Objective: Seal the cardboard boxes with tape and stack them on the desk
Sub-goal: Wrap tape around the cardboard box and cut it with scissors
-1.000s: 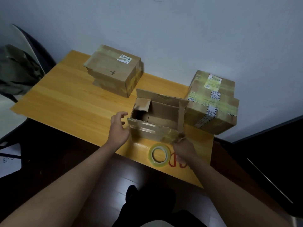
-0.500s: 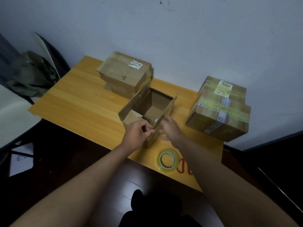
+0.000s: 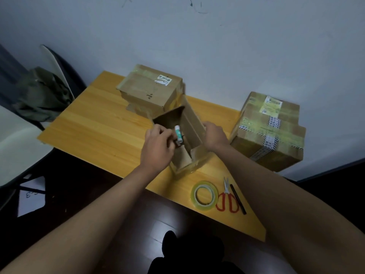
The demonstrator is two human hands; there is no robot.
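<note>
Desk (image 3: 94, 123) of yellow wood against a pale wall; on it, near the front edge, an open box (image 3: 190, 133) with its flaps up; the left hand (image 3: 158, 147) reaches into it, fingers curled round a small white and green tube (image 3: 178, 134); the right hand (image 3: 215, 135) grips the box's right wall, fingers bent over the edge; a taped box (image 3: 150, 89) stands behind, touching the open one or just beside it; a second taped box (image 3: 270, 131) sits right, by the wall; tape roll (image 3: 204, 195), red scissors (image 3: 227, 198) and a dark pen (image 3: 238, 198) lie by the near edge; chair (image 3: 25, 119) to the left.
</note>
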